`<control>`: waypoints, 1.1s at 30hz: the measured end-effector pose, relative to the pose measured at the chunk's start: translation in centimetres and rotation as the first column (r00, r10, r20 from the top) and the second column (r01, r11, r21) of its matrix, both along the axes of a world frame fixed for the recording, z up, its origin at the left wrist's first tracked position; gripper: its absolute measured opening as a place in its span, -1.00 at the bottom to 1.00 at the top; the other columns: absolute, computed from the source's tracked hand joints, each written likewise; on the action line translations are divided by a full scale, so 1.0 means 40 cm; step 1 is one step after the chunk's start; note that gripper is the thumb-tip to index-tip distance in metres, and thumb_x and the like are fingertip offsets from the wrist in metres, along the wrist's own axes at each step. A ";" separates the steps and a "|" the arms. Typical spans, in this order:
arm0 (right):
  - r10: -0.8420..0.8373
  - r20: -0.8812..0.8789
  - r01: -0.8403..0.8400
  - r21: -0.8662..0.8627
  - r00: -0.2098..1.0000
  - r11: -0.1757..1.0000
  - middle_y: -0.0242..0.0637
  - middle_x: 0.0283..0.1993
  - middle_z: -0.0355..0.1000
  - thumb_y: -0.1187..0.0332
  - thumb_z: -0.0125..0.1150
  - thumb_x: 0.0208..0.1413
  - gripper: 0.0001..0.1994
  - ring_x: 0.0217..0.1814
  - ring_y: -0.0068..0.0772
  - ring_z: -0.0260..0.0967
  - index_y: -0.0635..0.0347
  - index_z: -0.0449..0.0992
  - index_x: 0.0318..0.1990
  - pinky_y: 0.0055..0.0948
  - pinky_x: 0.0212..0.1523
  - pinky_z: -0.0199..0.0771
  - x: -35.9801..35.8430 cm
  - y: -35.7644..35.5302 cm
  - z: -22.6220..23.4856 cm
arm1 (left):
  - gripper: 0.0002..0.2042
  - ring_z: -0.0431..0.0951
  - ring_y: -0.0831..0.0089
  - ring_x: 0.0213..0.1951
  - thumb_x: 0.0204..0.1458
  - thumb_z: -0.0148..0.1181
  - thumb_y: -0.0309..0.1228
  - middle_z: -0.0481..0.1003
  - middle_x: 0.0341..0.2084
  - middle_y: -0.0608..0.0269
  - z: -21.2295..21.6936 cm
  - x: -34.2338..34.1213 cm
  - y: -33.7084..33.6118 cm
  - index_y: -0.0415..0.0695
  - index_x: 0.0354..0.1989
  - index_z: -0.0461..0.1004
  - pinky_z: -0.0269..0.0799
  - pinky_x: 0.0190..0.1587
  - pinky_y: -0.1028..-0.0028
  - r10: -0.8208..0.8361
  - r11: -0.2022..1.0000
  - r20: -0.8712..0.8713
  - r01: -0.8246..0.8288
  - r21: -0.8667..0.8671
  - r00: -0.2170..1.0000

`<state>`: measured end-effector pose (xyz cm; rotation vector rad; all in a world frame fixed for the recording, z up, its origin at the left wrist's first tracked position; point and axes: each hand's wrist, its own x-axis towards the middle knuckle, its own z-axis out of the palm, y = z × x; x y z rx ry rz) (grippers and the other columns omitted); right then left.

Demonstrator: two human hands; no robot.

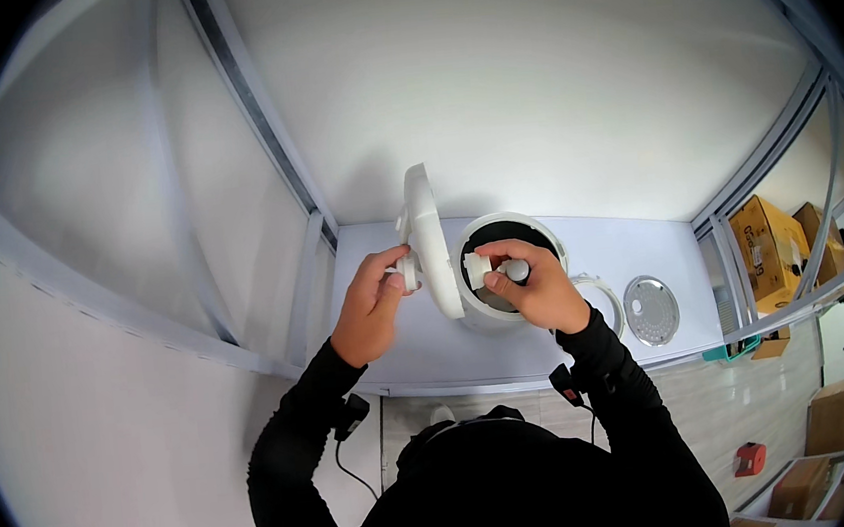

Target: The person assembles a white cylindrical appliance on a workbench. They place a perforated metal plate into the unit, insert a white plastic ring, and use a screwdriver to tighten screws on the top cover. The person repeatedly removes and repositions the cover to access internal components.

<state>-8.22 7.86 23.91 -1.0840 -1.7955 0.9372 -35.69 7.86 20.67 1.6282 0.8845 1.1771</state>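
Observation:
A white rounded lid (426, 233) stands edge-on just left of a white round pot (553, 237) with a dark interior; whether they are joined cannot be told. My left hand (366, 314) is closed on a small white round piece (408, 271) beside the lid's left face. Whether that piece is fixed to the lid is unclear. Over the pot's opening, my right hand (548, 288) pinches a small white cap-like piece (476, 270). A grey rounded end (517, 271) shows between the same fingers, and its link to the cap is hidden.
Right of the pot, a pale ring (607, 297) and a perforated metal disc (652, 310) lie on the white table (419, 349). White frame posts (283, 165) stand left and right. Cardboard boxes (768, 258) and a red object (749, 459) are off to the right.

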 end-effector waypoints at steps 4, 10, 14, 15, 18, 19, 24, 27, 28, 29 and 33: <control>-0.047 -0.030 0.048 0.035 0.998 0.998 -0.27 -0.19 0.49 0.48 0.36 0.13 -0.68 -0.14 -0.39 0.42 0.17 0.58 0.06 -0.43 -0.04 0.43 0.009 -0.020 -0.008 | -0.65 0.55 0.34 -0.10 0.33 -0.13 -0.51 0.44 0.00 0.10 0.034 -0.011 -0.017 -0.32 0.24 0.33 0.47 0.05 0.37 0.034 0.999 0.149 -0.029 -0.037 0.988; -0.145 -0.075 0.145 0.000 0.987 0.989 -0.28 -0.18 0.49 0.48 0.37 0.14 -0.67 -0.13 -0.41 0.43 0.18 0.56 0.08 -0.44 -0.06 0.45 0.024 -0.073 -0.021 | -0.61 0.51 0.40 -0.18 0.24 -0.15 -0.37 0.51 -0.01 0.05 0.081 0.002 -0.085 -0.33 0.12 0.43 0.47 -0.09 0.40 0.148 0.987 0.204 -0.156 0.026 0.968; -0.168 -0.157 0.170 -0.004 0.973 0.985 -0.28 -0.17 0.50 0.47 0.39 0.13 -0.66 -0.12 -0.41 0.43 0.18 0.56 0.08 -0.44 -0.06 0.45 0.076 -0.133 -0.034 | -0.61 0.47 0.36 -0.21 0.22 -0.17 -0.30 0.51 -0.06 -0.02 0.101 0.039 -0.118 -0.34 -0.06 0.52 0.40 -0.18 0.42 -0.034 0.985 0.161 0.006 0.173 0.986; -0.170 -0.176 0.173 0.003 0.970 0.985 -0.28 -0.17 0.50 0.47 0.39 0.13 -0.66 -0.12 -0.41 0.44 0.18 0.56 0.08 -0.44 -0.06 0.45 0.091 -0.153 -0.034 | -0.62 0.47 0.35 -0.20 0.22 -0.15 -0.32 0.51 -0.07 -0.01 0.111 0.064 -0.142 -0.35 -0.11 0.55 0.39 -0.15 0.41 -0.060 0.988 0.174 0.034 0.149 0.983; -0.193 -0.162 0.209 0.093 0.968 0.973 -0.27 -0.17 0.51 0.47 0.40 0.12 -0.65 -0.14 -0.40 0.44 0.17 0.56 0.08 -0.45 -0.08 0.45 0.154 -0.225 -0.033 | -0.68 0.45 0.37 -0.21 0.26 -0.12 -0.31 0.47 -0.22 0.07 0.080 0.173 -0.184 -0.33 -0.15 0.49 0.37 -0.14 0.41 -0.169 0.978 0.144 0.148 0.148 0.975; -0.199 -0.158 0.220 0.127 0.967 0.967 -0.27 -0.17 0.52 0.46 0.40 0.12 -0.65 -0.15 -0.40 0.44 0.17 0.56 0.08 -0.45 -0.10 0.45 0.181 -0.249 -0.043 | -0.70 0.45 0.38 -0.22 0.28 -0.10 -0.32 0.45 -0.26 0.10 0.048 0.227 -0.197 -0.31 -0.14 0.47 0.37 -0.16 0.42 -0.214 0.968 0.129 0.192 0.162 0.968; -0.354 -0.049 0.356 0.193 0.934 0.914 -0.25 -0.24 0.50 0.40 0.43 0.09 -0.65 -0.29 -0.36 0.43 0.17 0.58 0.04 -0.42 -0.30 0.41 0.379 -0.399 -0.076 | -0.81 0.47 0.48 -0.28 0.28 0.13 -0.40 0.38 -0.29 0.22 -0.132 0.552 -0.248 -0.23 -0.04 0.38 0.42 -0.25 0.47 -0.232 0.961 0.148 0.250 -0.120 0.961; -0.429 0.006 0.428 0.079 0.903 0.901 -0.30 -0.25 0.50 0.43 0.45 0.07 -0.67 -0.25 -0.40 0.40 0.15 0.60 0.01 -0.44 -0.22 0.40 0.503 -0.521 -0.097 | -0.72 0.51 0.51 -0.25 0.22 0.23 -0.45 0.41 -0.20 0.23 -0.141 0.741 -0.332 -0.21 0.05 0.37 0.52 -0.27 0.47 -0.222 0.916 0.342 0.315 -0.249 0.913; -0.453 0.017 0.451 0.059 0.892 0.891 -0.31 -0.25 0.50 0.43 0.46 0.06 -0.68 -0.27 -0.41 0.39 0.15 0.60 0.00 -0.44 -0.25 0.39 0.541 -0.564 -0.105 | -0.70 0.52 0.49 -0.22 0.21 0.24 -0.45 0.43 -0.18 0.22 -0.147 0.794 -0.358 -0.21 0.06 0.37 0.52 -0.22 0.46 -0.275 0.899 0.314 0.358 -0.251 0.909; -0.479 0.019 0.475 0.098 0.877 0.874 -0.32 -0.26 0.49 0.42 0.48 0.04 -0.63 -0.29 -0.44 0.37 0.14 0.58 0.03 -0.45 -0.28 0.38 0.579 -0.598 -0.131 | -0.69 0.53 0.47 -0.19 0.21 0.25 -0.44 0.45 -0.16 0.21 -0.156 0.843 -0.383 -0.21 0.07 0.38 0.52 -0.18 0.45 -0.326 0.881 0.285 0.399 -0.254 0.901; -0.625 0.052 0.614 0.140 0.779 0.777 -0.30 -0.22 0.47 0.38 0.53 -0.01 -0.49 -0.28 -0.41 0.38 0.16 0.50 0.13 -0.43 -0.28 0.39 0.711 -0.720 -0.172 | -0.69 0.55 0.39 -0.06 0.20 0.27 -0.40 0.52 -0.07 0.17 -0.176 1.015 -0.459 -0.25 0.05 0.48 0.46 0.03 0.40 -0.434 0.893 0.040 0.436 -0.111 0.900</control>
